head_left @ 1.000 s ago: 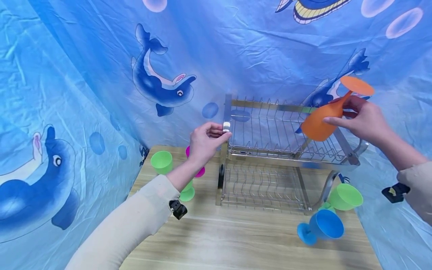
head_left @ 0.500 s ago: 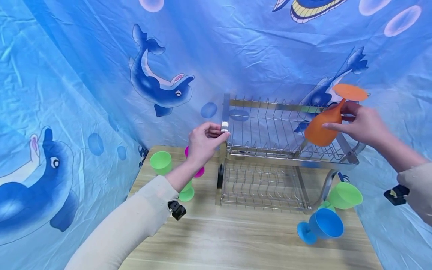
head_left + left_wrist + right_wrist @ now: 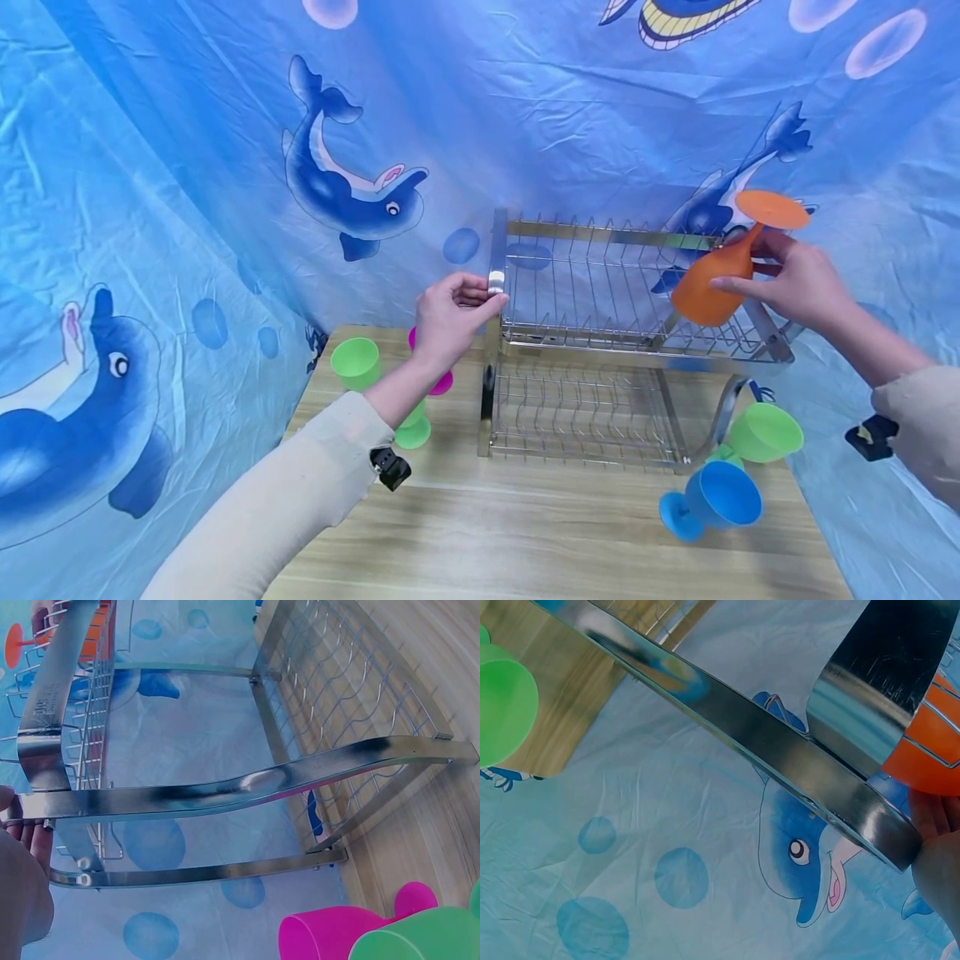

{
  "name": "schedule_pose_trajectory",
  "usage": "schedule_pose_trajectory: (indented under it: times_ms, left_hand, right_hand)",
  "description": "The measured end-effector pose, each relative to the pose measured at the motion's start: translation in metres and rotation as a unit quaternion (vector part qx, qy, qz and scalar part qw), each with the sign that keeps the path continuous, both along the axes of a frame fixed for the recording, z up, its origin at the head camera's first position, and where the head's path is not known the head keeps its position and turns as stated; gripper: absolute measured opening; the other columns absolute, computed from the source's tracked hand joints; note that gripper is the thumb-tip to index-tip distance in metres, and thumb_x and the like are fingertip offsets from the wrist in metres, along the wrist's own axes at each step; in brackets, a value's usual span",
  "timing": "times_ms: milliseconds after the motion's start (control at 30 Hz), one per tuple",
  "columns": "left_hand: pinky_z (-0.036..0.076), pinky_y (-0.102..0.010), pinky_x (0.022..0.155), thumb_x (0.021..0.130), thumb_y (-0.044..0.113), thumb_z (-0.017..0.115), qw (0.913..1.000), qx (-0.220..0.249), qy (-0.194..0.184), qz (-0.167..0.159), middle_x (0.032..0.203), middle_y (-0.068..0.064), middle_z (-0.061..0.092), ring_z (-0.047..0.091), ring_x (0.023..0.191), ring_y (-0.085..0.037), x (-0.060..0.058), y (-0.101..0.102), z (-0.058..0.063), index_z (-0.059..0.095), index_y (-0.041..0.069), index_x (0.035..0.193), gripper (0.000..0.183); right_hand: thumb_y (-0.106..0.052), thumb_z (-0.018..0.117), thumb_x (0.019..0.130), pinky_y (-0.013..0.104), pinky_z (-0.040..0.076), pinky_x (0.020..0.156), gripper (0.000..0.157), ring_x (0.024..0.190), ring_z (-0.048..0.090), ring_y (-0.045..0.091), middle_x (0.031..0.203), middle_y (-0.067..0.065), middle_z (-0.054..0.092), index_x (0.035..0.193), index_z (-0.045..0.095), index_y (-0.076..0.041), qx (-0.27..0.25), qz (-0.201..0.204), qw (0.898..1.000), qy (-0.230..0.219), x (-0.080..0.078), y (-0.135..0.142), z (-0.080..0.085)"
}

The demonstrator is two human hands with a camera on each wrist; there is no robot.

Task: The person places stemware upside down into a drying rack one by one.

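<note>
An orange plastic goblet (image 3: 708, 287) is upside down and tilted, its foot up and its bowl at the right part of the rack's upper tier. My right hand (image 3: 798, 279) grips it around the lower bowl and stem, thumb in front. Whether the rim touches the wires cannot be told. My left hand (image 3: 453, 321) holds the upper left end of the two-tier metal dish rack (image 3: 600, 354), its thumb on the frame and fingers curled behind. The left wrist view shows the rack's side bar (image 3: 225, 787) with the left hand at its end.
Green goblets (image 3: 356, 362) and a magenta one (image 3: 322, 934) stand left of the rack, partly behind the left arm. On the right are a green goblet (image 3: 765, 433) and a blue goblet (image 3: 723, 496). A wooden tabletop (image 3: 487, 533) meets a blue dolphin-print sheet (image 3: 247, 125).
My right hand has lowered the orange goblet toward the upper tier and shifted it slightly left. The left hand keeps its hold on the rack. The head view has shifted a little.
</note>
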State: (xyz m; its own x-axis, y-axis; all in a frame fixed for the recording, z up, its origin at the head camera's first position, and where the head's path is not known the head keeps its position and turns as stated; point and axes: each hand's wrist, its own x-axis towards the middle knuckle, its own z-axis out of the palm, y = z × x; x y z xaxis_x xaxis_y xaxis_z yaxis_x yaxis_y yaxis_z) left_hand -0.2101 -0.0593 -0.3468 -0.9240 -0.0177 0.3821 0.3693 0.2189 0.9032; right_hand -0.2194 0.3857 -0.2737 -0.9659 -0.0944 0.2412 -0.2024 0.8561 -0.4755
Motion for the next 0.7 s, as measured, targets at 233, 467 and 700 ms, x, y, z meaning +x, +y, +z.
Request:
schedule_pose_trajectory:
  times_ms: [233,467,700]
  left_hand:
    - [0.065,-0.025,0.081,0.087,0.014,0.091,1.0000,0.000,0.003,0.002,0.100,-0.012,0.080,0.078,0.089,-0.024,0.000,-0.002,-0.001,0.076,0.002,0.108,0.028]
    - [0.065,-0.025,0.081,0.087,0.014,0.091,1.0000,0.000,-0.001,0.001,0.100,-0.012,0.080,0.079,0.090,-0.024,0.001,-0.002,0.001,0.076,0.002,0.108,0.028]
    - [0.065,-0.025,0.081,0.087,0.016,0.091,1.0000,-0.005,0.001,0.003,0.100,-0.011,0.080,0.079,0.089,-0.023,0.001,-0.001,0.001,0.077,0.003,0.107,0.027]
  right_hand:
    - [-0.036,0.085,0.094,0.071,0.046,0.100,0.066,0.126,0.058,0.061,0.133,0.035,0.062,0.136,0.055,0.006,0.012,0.006,1.000,-0.008,-0.001,-0.005,0.000]
    - [-0.035,0.085,0.094,0.050,0.054,0.101,0.069,0.129,0.055,0.063,0.137,0.036,0.060,0.139,0.054,0.007,0.007,0.009,1.000,-0.013,0.002,-0.004,0.004]
    - [-0.034,0.081,0.098,-0.003,0.036,0.092,0.080,0.138,0.047,0.060,0.152,0.035,0.049,0.157,0.043,0.003,-0.021,0.001,0.999,-0.028,0.016,0.008,0.009]
